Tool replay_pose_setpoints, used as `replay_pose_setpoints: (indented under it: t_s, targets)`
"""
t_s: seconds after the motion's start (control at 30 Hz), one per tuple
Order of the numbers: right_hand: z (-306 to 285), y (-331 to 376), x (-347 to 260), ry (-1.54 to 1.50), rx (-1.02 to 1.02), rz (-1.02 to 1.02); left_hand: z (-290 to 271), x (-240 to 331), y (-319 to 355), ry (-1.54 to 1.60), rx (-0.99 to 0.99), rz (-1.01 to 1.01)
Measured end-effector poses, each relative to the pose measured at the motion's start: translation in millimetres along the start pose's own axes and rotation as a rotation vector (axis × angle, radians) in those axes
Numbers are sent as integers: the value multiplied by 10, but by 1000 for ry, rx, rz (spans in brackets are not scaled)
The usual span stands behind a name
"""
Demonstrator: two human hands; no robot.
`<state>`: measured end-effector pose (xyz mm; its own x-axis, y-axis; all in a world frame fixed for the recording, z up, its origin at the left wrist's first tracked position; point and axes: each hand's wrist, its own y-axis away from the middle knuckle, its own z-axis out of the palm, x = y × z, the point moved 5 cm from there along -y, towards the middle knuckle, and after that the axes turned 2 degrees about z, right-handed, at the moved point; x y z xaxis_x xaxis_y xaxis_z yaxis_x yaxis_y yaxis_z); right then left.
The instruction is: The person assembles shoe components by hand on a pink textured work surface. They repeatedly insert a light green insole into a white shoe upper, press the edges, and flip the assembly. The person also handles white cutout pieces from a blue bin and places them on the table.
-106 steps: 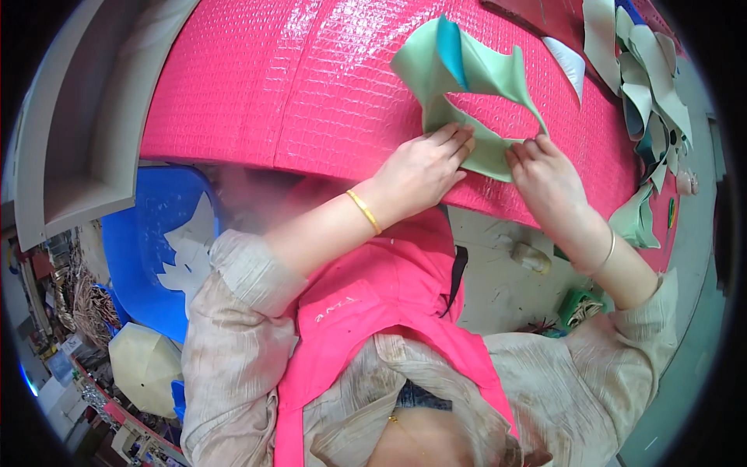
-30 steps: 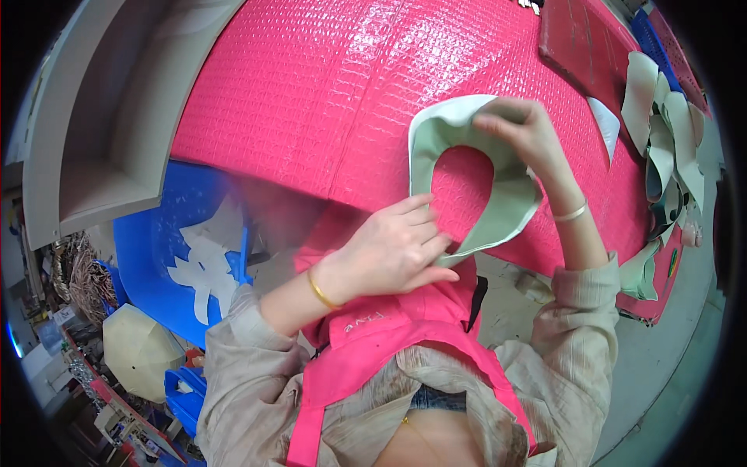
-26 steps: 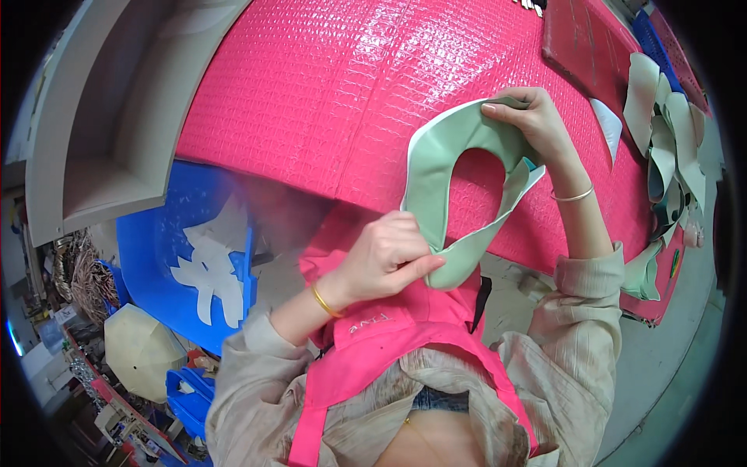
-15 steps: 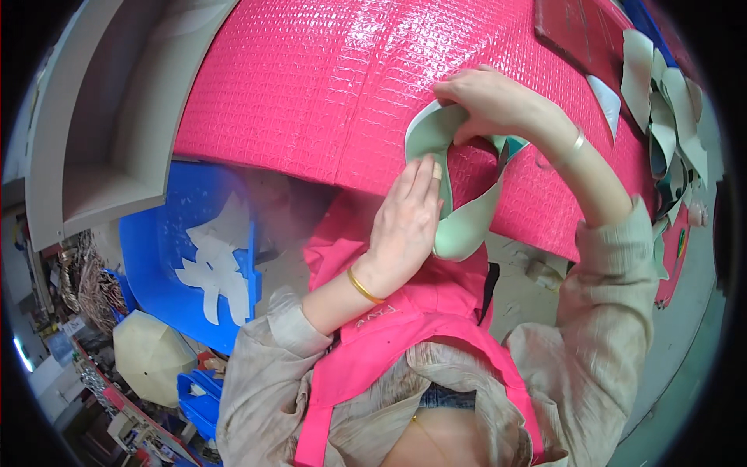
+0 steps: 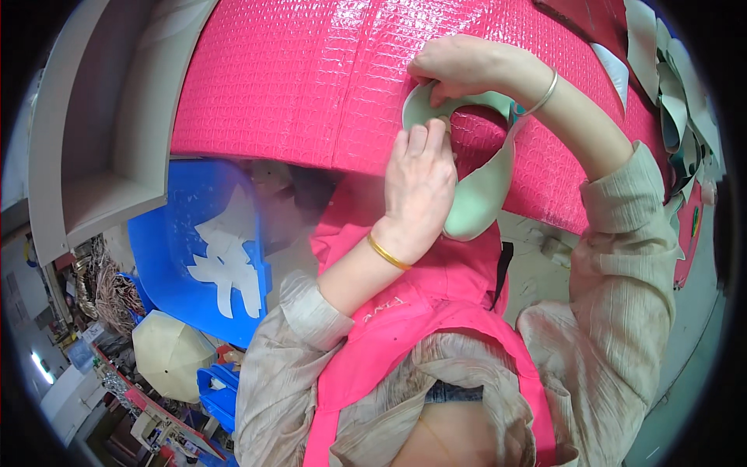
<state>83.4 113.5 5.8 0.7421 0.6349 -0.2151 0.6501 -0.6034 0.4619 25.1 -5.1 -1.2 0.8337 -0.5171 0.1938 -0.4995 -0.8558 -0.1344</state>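
Note:
A pale green shoe upper (image 5: 476, 204), curved into an open loop, lies at the near edge of the pink table, its rounded end hanging past that edge. My left hand (image 5: 422, 171) grips its left side, the fingertips bent together over the rim. Beyond it, my right hand (image 5: 451, 68) arches over the far left part of the upper, with thumb and fingers pinching the band. The fingertips of both hands are close together, and they partly hide the edge between them. A small teal patch shows on the upper's right side.
The shiny pink quilted cover (image 5: 272, 86) spreads over the table. At left stand a grey open trough (image 5: 117, 148) and a blue bin (image 5: 167, 257) with white cut pieces (image 5: 226, 265). More pale green uppers (image 5: 675, 109) are piled at far right, near a dark red board (image 5: 595, 23).
My right hand has moved away from me and slightly left along the upper, its fingers now curled tighter. My left hand has shifted a little right and up, fingers more bent.

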Motion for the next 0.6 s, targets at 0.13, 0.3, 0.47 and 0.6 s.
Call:
replay_pose_setpoints:
  t_s: [0.13,0.3,0.47,0.6]
  targets:
    - [-28,5,107,-26,-66,36,19,-110,-7,148,196,110]
    - [-3,-44,200,-49,-48,14,23,-96,-209,70,67,135]
    - [7,112,440,-182,-129,162,23,-293,-162,270,208,256]
    - [9,91,405,-146,-138,150,57,-309,-152,278,216,268]
